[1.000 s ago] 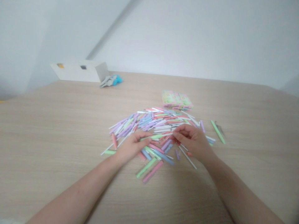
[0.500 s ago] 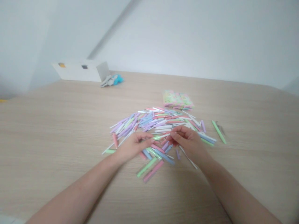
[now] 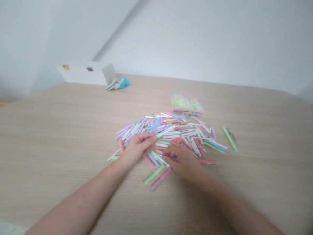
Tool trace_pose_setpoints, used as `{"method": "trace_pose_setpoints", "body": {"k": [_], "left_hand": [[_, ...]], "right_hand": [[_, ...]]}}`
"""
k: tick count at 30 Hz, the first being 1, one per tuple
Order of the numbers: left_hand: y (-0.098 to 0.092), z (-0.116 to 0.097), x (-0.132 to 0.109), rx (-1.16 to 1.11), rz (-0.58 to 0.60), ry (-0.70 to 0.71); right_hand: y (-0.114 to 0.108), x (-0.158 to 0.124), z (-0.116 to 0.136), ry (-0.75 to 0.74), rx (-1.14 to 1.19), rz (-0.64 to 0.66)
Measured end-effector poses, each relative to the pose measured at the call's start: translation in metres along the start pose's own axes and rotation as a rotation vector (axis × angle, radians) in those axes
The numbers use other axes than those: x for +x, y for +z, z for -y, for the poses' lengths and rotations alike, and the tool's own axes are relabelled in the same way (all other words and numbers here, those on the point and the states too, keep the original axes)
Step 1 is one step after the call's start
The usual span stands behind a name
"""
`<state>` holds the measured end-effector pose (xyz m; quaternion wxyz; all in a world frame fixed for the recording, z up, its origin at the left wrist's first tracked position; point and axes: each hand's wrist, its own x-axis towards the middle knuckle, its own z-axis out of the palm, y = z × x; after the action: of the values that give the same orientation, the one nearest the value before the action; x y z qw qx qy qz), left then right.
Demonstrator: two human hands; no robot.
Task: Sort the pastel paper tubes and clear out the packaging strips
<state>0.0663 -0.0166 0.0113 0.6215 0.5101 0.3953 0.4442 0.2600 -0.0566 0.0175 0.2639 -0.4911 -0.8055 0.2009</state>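
Observation:
A heap of thin pastel pens and white refills [image 3: 171, 130] lies spread on the wooden table [image 3: 61, 130]. My left hand [image 3: 137, 148] rests at the heap's near left edge, fingers curled round a green pen [image 3: 160, 134] whose tip sticks out past them. My right hand [image 3: 182, 160] is lowered palm down onto the near pens, fingers bent over several of them; what it grips is hidden. A green pen [image 3: 153, 175] and a pink pen [image 3: 160, 179] lie side by side just in front of both hands.
A flat stack of green and pink packets [image 3: 186, 104] sits behind the heap. One green pen [image 3: 229, 138] lies apart to the right. At the far left stand a white cardboard box [image 3: 85, 73] and a grey and blue bundle [image 3: 118, 83].
My right hand let go of the refill end it pinched and dropped left and nearer, onto the near pens. My left hand shifted slightly back with the green pen.

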Motion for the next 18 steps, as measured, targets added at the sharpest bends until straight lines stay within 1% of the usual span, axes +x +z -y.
{"method": "trace_pose_setpoints", "body": {"k": [2,4,8,11,15,18], "left_hand": [[0.0,-0.001,0.0,-0.027,-0.028,0.013],[0.0,-0.002,0.0,-0.06,-0.043,0.014],[0.002,-0.004,0.0,-0.088,-0.059,0.023],[0.003,-0.009,0.001,-0.087,-0.092,0.056],[-0.001,-0.016,0.002,-0.071,-0.179,0.124],[-0.006,-0.018,0.003,-0.072,-0.213,0.144]], "right_hand": [[0.004,-0.002,0.001,-0.043,-0.103,0.045],[0.004,-0.004,0.002,-0.059,-0.153,0.071],[0.0,-0.005,0.004,-0.104,-0.114,0.115],[-0.002,-0.006,0.005,-0.157,-0.074,0.155],[-0.001,-0.007,0.004,-0.165,-0.058,0.15],[0.0,-0.006,0.0,-0.13,-0.05,0.102]]}}
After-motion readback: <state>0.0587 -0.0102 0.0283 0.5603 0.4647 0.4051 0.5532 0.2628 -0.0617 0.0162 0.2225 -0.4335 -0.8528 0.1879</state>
